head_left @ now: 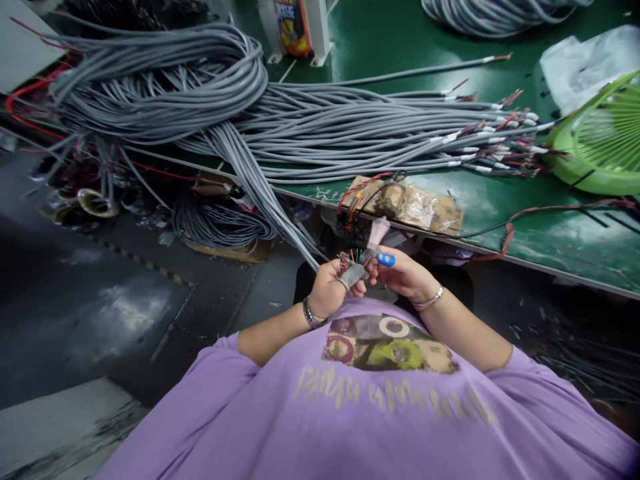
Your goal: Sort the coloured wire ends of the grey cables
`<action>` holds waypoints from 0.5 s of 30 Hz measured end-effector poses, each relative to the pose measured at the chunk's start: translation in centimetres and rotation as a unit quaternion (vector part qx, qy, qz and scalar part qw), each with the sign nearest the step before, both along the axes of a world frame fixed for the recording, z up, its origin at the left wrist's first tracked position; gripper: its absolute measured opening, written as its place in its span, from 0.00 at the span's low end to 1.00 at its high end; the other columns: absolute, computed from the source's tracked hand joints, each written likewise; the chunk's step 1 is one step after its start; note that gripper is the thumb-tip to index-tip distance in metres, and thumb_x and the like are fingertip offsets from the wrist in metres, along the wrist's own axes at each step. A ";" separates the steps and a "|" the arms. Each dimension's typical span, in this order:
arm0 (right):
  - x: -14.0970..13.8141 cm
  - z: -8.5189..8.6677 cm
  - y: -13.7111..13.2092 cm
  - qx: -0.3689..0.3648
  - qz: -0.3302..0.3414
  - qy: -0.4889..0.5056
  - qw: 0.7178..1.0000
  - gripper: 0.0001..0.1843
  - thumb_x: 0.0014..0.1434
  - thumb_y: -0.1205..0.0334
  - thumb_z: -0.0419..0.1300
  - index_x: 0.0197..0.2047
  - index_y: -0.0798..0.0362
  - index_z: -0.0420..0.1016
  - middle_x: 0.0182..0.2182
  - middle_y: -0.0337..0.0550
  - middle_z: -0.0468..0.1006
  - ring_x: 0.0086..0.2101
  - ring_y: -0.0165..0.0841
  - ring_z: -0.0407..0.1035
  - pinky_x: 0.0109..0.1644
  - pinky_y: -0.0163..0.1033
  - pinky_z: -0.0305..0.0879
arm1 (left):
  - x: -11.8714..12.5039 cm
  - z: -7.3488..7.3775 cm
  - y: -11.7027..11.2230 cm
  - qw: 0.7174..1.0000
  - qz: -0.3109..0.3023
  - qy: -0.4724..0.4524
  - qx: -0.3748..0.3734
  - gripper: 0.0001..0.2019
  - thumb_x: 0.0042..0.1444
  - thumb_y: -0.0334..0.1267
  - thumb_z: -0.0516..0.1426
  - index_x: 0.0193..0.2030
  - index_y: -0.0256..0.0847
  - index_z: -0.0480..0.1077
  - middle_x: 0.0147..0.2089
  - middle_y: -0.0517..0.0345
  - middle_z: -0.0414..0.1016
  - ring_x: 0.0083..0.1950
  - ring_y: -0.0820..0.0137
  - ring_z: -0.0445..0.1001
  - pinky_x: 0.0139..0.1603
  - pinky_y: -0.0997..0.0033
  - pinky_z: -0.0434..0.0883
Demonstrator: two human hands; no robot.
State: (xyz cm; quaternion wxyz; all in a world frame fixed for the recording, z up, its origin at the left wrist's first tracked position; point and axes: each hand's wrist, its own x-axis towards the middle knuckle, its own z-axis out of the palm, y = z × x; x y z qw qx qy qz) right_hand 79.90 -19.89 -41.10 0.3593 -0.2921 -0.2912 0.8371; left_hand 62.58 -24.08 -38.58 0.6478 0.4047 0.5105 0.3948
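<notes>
My left hand point(327, 290) is closed around a bundle of grey cables point(287, 217) just in front of my body. The bundle runs down to it from the bench. Thin coloured wire ends point(356, 255) stick up out of this grip, and grey wrapping covers the left thumb. Close against those ends, my right hand point(405, 275) has its fingers pinched together; what lies between them is too small to make out. A blue band point(385, 259) sits on one right finger, and its thumb also looks wrapped in grey.
Many grey cables with stripped ends point(350, 127) lie across the green bench point(380, 50), under a large coil point(165, 87). A green fan point(605, 137) stands at the right. Near the bench edge is a worn board point(433, 210) with wires. Another cable coil point(220, 223) lies below.
</notes>
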 end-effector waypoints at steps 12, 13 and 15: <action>-1.0 0.9 -0.9 0.063 -0.075 -0.097 0.990 0.19 0.39 0.53 0.77 0.26 0.55 0.77 0.21 0.37 0.75 0.21 0.24 0.63 0.25 0.32 0.58 | -0.1 0.0 0.1 0.998 -0.045 0.027 0.037 0.21 0.47 0.54 0.66 0.23 0.35 0.72 0.21 0.56 0.75 0.20 0.75 0.72 0.24 0.76 0.71; -1.0 0.9 -0.9 0.060 -0.078 -0.098 0.990 0.19 0.39 0.53 0.77 0.25 0.55 0.77 0.21 0.37 0.75 0.21 0.25 0.63 0.25 0.32 0.58 | -0.2 -0.2 0.1 0.999 -0.031 0.025 0.032 0.21 0.48 0.54 0.66 0.23 0.35 0.72 0.21 0.55 0.75 0.20 0.74 0.73 0.24 0.76 0.71; -1.1 0.9 -1.0 0.051 -0.085 -0.094 0.991 0.18 0.39 0.53 0.77 0.24 0.56 0.76 0.20 0.37 0.74 0.21 0.25 0.63 0.25 0.33 0.57 | -0.2 -0.6 0.1 1.000 -0.003 0.014 0.024 0.22 0.50 0.56 0.64 0.23 0.35 0.72 0.21 0.54 0.76 0.21 0.73 0.73 0.24 0.74 0.72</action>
